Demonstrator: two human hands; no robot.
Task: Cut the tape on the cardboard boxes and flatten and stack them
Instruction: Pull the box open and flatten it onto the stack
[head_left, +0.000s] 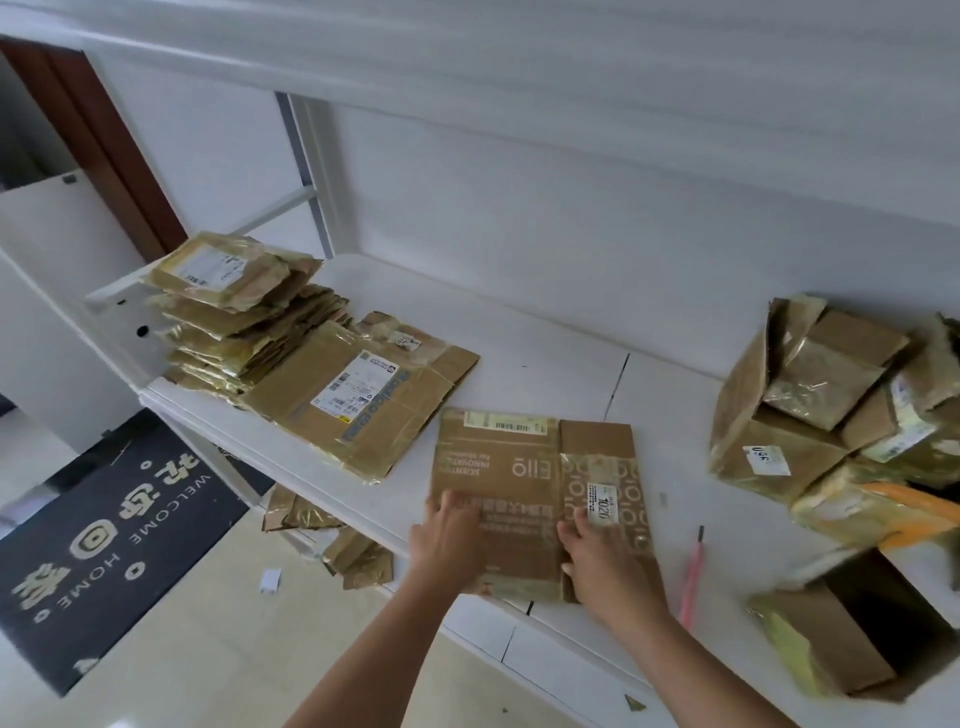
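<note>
Both hands press on a flattened box (540, 499) at the near edge of the white table (545, 343). The left hand (447, 540) lies palm-down on the box's near left part, fingers spread and fairly straight, gripping nothing. The right hand (597, 556) rests on the near right part by the fold line, fingers extended onto the taped flap; it too looks unclenched, though its thumb is hidden.

To do this step well, I would press evenly along the fold so the flap lies flat, then slide the box as one sheet.

A pink cutter (693, 582) lies just right of the box, untouched. Further left sits the stack of flattened boxes (234, 322), with one large flat box (363, 400) leaning against it. Uncut boxes (831, 405) are heaped at the far right.
</note>
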